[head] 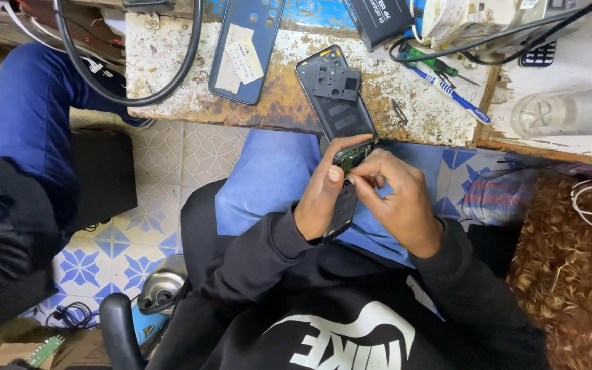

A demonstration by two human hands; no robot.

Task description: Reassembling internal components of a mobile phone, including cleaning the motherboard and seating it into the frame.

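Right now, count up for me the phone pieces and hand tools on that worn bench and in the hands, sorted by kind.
Opened phones, gripped by the left hand and picked at by the right hand: 1
Dark phone back covers on the bench: 2
Small black inner frames: 1
Screwdrivers, blue and green: 2
Total: 6

A worn workbench (pixel 193 103) with chipped white paint and rusty brown patches runs along the top, its wooden edge showing at the right. Below it lies a floor of pale tiles (pixel 138 226) patterned with blue flowers. A shaggy brown mat (pixel 570 274) covers the right side.
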